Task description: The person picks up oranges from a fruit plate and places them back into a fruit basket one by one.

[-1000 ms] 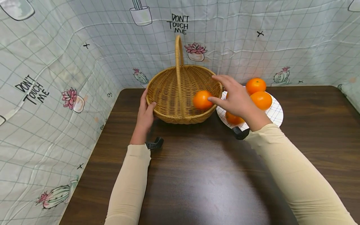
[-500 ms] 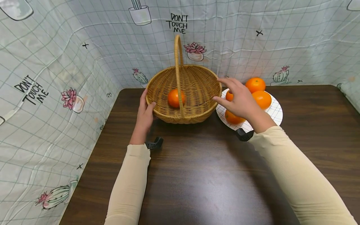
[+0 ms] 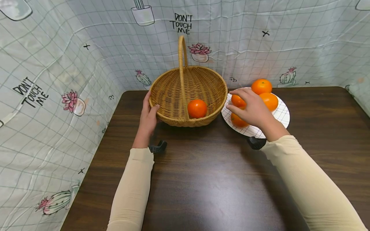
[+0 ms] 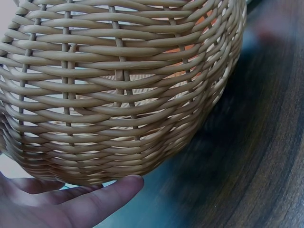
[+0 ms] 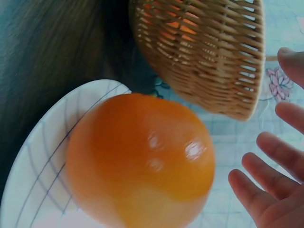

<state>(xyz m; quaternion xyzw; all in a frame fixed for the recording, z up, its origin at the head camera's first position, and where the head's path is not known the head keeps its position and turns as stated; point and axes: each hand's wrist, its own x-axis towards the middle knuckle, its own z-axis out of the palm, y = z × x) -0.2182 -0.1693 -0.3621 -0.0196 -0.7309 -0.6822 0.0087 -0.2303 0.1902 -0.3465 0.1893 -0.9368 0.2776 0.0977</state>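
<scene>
While left fingers hold the basket near cloth, relaxed right fingers overhang oranges on a plate.

Left hand holds basket with 1 orange; right hand hovers over plate.

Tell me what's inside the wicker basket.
The wicker basket holds one visible orange, right of the handle and close to the near rim. The patch under the orange, the strip behind the handle and the inside just below the near rim are covered.
</scene>
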